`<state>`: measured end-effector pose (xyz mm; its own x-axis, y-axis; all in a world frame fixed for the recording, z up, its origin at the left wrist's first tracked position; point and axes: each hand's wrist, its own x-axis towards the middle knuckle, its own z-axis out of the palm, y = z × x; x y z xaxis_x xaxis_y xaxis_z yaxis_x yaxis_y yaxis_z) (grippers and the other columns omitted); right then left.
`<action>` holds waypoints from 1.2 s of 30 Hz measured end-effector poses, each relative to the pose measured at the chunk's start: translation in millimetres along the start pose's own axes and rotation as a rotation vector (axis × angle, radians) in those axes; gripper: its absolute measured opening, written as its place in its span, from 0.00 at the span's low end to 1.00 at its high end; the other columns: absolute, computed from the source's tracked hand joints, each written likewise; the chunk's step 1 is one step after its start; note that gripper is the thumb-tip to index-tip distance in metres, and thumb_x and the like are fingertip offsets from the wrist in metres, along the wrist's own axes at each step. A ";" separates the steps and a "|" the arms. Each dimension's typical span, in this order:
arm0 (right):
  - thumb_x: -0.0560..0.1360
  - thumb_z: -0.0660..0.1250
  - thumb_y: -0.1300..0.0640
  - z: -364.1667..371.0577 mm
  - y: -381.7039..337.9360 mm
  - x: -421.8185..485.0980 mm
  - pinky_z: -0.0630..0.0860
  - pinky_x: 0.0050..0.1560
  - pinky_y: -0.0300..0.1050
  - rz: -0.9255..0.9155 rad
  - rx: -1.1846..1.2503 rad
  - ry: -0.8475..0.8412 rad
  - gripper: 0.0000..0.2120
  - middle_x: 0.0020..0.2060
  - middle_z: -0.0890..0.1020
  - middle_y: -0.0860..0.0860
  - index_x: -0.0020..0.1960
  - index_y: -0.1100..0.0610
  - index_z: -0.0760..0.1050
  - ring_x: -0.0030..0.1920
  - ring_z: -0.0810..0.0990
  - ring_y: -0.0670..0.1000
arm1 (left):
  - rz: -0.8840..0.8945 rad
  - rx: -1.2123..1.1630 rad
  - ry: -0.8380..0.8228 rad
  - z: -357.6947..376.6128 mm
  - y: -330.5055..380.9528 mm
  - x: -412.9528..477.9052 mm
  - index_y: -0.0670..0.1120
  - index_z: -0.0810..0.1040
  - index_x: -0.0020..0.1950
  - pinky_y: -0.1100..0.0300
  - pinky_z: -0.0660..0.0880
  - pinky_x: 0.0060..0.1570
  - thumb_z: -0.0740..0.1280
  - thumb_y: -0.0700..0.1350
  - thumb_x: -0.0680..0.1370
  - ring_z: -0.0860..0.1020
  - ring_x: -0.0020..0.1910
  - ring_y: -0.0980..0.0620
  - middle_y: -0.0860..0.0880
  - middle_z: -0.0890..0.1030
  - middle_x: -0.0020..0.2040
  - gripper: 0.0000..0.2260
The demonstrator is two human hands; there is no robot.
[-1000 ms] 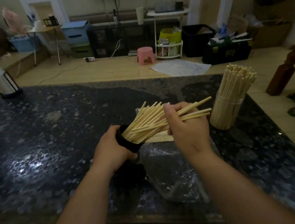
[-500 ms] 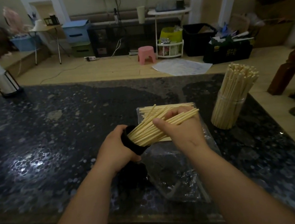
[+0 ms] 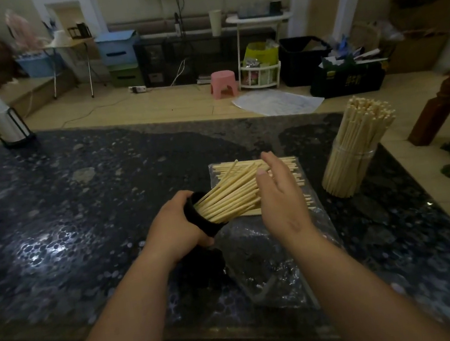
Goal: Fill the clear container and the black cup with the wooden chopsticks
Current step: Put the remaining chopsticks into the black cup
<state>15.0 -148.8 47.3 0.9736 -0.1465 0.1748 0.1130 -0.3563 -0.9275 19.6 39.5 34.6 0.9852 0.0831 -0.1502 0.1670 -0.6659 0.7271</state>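
Since the right hand let go, change: half a second ago the right hand [image 3: 282, 194] pinched the bundle of wooden chopsticks [image 3: 230, 195]; now the bundle sits in the black cup [image 3: 202, 219] unheld.
Right hand: open, fingers straight, palm turned toward the bundle's free ends, just right of them. Cannot tell whether it touches them.
Left hand [image 3: 174, 226]: gripping the black cup, fingers wrapped round its wall, mouth tipped right and away.
Black cup: lifted or propped near the table's near edge; its base is lost in shadow. Chopsticks fan out of the mouth, lying low rather than upright.
Clear container [image 3: 348, 170]: stands far right on the stone table [image 3: 80, 219], well apart from both hands, packed with upright chopsticks.
Loose chopsticks [image 3: 289, 161]: flat row on the plastic wrapper [image 3: 273, 256], just behind the right hand.
Meaning for task: this load looks delivered. The container reads as done, and the cup looks nearly full.
Next, as a guess: tap the ends in, or reach to the wrapper for more.
Risk: tilted cup, sticks could slide out.
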 end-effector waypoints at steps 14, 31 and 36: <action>0.83 0.56 0.47 0.6 2.1 -2.6 0.51 0.79 0.47 -0.086 -0.277 -0.124 0.28 0.80 0.55 0.45 0.80 0.51 0.54 0.78 0.51 0.43 | 0.000 0.044 0.018 -0.2 -2.7 2.9 0.57 0.72 0.65 0.54 0.74 0.53 0.83 0.40 0.60 0.75 0.59 0.47 0.51 0.76 0.59 0.38; 0.82 0.60 0.54 -17.6 7.3 8.1 0.71 0.60 0.45 -0.111 -0.196 0.004 0.09 0.56 0.74 0.46 0.60 0.50 0.75 0.58 0.73 0.45 | -0.099 -0.065 0.051 -2.9 -3.2 1.9 0.55 0.71 0.64 0.54 0.74 0.51 0.81 0.36 0.61 0.76 0.55 0.48 0.52 0.77 0.53 0.36; 0.78 0.62 0.56 -25.2 15.6 15.8 0.76 0.49 0.48 0.093 -0.407 -0.144 0.05 0.44 0.79 0.46 0.49 0.52 0.77 0.47 0.77 0.49 | -0.113 -0.120 0.095 -1.3 -3.3 1.3 0.54 0.71 0.67 0.53 0.74 0.55 0.81 0.37 0.62 0.75 0.54 0.49 0.51 0.77 0.55 0.38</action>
<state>27.2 -179.9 44.0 0.9969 -0.0752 0.0224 -0.0355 -0.6867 -0.7261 20.4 42.7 32.9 0.9581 0.2262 -0.1755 0.2749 -0.5555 0.7847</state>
